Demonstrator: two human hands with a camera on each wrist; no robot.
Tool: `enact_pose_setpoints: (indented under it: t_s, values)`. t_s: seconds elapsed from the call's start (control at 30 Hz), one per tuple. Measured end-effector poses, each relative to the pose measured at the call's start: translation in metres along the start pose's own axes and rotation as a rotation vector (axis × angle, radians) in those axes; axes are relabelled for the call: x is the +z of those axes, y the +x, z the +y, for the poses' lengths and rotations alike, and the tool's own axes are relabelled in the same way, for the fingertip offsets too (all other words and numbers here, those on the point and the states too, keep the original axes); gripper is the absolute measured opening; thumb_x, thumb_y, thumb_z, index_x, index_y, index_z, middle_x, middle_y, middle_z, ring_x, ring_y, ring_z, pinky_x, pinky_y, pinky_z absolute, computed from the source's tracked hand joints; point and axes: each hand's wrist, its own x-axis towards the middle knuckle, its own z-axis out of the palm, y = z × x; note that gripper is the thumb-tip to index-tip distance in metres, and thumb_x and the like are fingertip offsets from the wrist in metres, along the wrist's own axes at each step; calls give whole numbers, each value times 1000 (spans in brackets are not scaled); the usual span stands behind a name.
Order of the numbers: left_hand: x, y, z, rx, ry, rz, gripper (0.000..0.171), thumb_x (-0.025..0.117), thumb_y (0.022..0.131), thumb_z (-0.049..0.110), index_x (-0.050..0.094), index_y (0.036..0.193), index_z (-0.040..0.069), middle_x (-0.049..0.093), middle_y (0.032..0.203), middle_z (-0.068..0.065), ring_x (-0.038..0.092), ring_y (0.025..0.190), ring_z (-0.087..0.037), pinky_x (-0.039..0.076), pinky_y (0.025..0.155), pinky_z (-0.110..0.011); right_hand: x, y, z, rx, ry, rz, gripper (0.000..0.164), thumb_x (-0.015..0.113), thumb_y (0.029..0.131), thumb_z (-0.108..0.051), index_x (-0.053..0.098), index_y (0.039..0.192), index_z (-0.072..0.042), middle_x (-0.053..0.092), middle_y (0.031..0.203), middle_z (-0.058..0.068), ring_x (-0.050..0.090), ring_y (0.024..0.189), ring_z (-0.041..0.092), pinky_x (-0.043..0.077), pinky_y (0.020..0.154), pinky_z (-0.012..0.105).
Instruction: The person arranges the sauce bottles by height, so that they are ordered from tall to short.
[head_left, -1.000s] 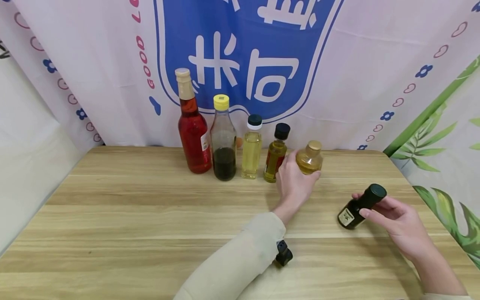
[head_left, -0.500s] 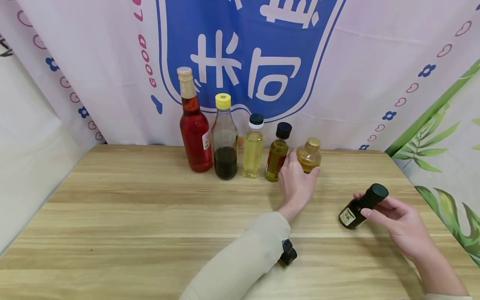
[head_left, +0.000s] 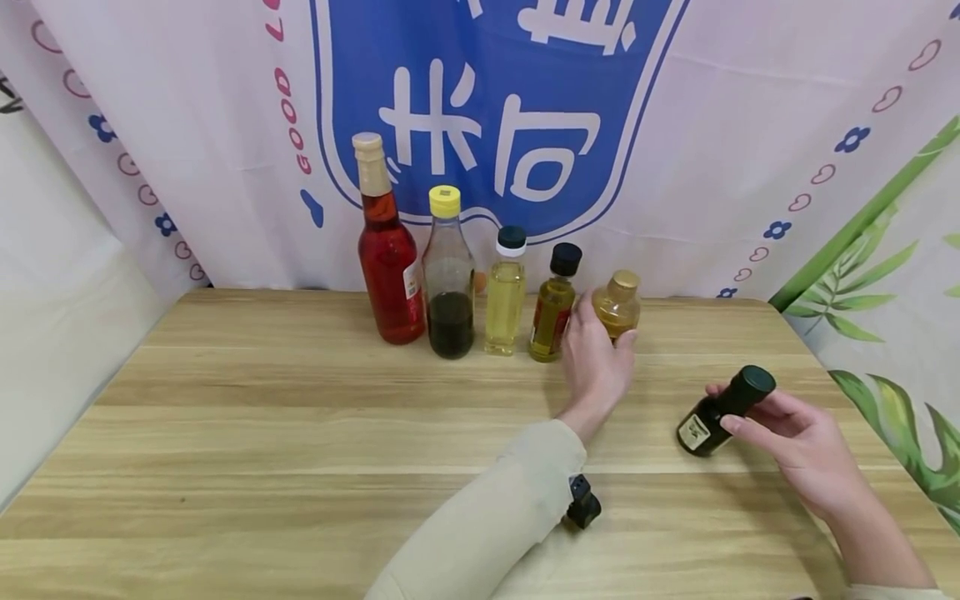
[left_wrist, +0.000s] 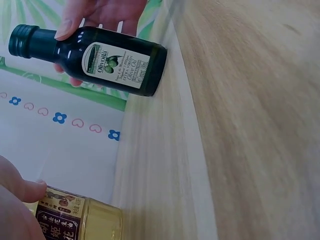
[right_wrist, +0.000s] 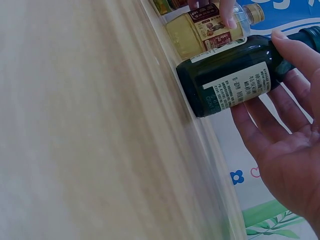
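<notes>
My left hand (head_left: 600, 358) grips a small clear bottle of yellow cooking oil (head_left: 617, 312) with a gold cap, at the right end of a row of bottles. In the left wrist view, the thumb lies on the dark label of this oil bottle (left_wrist: 65, 212). My right hand (head_left: 813, 458) holds a dark green olive oil bottle (head_left: 722, 415) by its neck and shoulder, tilted, its base close over the table. Its white label faces the left wrist camera. Right of the row, this olive oil bottle (right_wrist: 230, 77) stays nearer to me than the other bottles.
Left of the hand stand a small olive-coloured oil bottle with a black cap (head_left: 552, 317), a pale yellow oil bottle (head_left: 505, 304), a yellow-capped bottle of dark liquid (head_left: 448, 312) and a tall red bottle (head_left: 392, 275). A printed curtain (head_left: 255, 208) hangs behind the wooden table (head_left: 300, 450).
My left hand has shifted the gold-capped oil bottle slightly back and to the left, closer to the row. The right hand keeps the olive oil bottle in nearly the same place.
</notes>
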Motion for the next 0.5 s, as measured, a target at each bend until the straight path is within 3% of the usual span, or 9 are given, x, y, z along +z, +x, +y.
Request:
enact_pose_setpoints:
  t_s: [0.13, 0.27, 0.33, 0.5]
  values:
    - [0, 0, 1, -27, -25, -27, 77, 84, 93, 25, 44, 158, 13, 59, 154, -11, 61, 138, -32, 47, 120, -45, 0, -1, 0, 3, -4, 2, 44, 64, 96, 17, 60, 139, 12, 79, 126, -4, 73, 119, 3, 55, 97, 11]
    - [20, 9, -19, 16, -16, 3, 80, 85, 92, 28, 43, 159, 16, 59, 154, -7, 62, 136, -31, 51, 115, -47, 0, 0, 0, 11, -7, 4, 45, 64, 96, 16, 60, 141, 11, 79, 127, -4, 73, 119, 3, 55, 98, 11]
    - [20, 9, -20, 22, -12, 3, 80, 85, 92, 29, 43, 159, 16, 59, 154, -7, 63, 135, -31, 51, 115, -48, 0, 0, 0, 8, -8, 2, 45, 64, 96, 17, 60, 140, 11, 79, 127, -4, 73, 119, 3, 55, 98, 11]
    - [-1, 1, -1, -22, -30, -48, 77, 81, 94, 23, 42, 159, 12, 57, 156, -11, 60, 139, -32, 48, 120, -46, 0, 0, 1, -15, 5, -9, 45, 63, 95, 18, 59, 139, 13, 79, 127, -2, 73, 120, 3, 55, 98, 12]
